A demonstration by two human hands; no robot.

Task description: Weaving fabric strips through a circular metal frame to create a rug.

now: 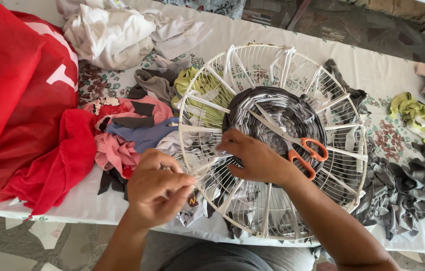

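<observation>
A round white wire fan guard [353, 150] lies flat on the table, with white cloth strips tied as spokes. Grey and white strips are woven into a disc [277, 113] at its centre. My right hand [257, 160] rests on the disc's near left edge, fingers pinching a white strip [207, 163]. At the guard's near left rim, my left hand [157, 188] pinches the same strip's other end. Orange-handled scissors [300, 145] lie on the weave beside my right wrist.
Red fabric [21, 110] is heaped at the left. Pink, blue and grey scraps [127, 130] lie beside the guard, white cloth [117, 32] behind. Grey strips [408, 195] pile at the right, yellow-green scraps [415, 113] farther back. The near table edge runs under the guard.
</observation>
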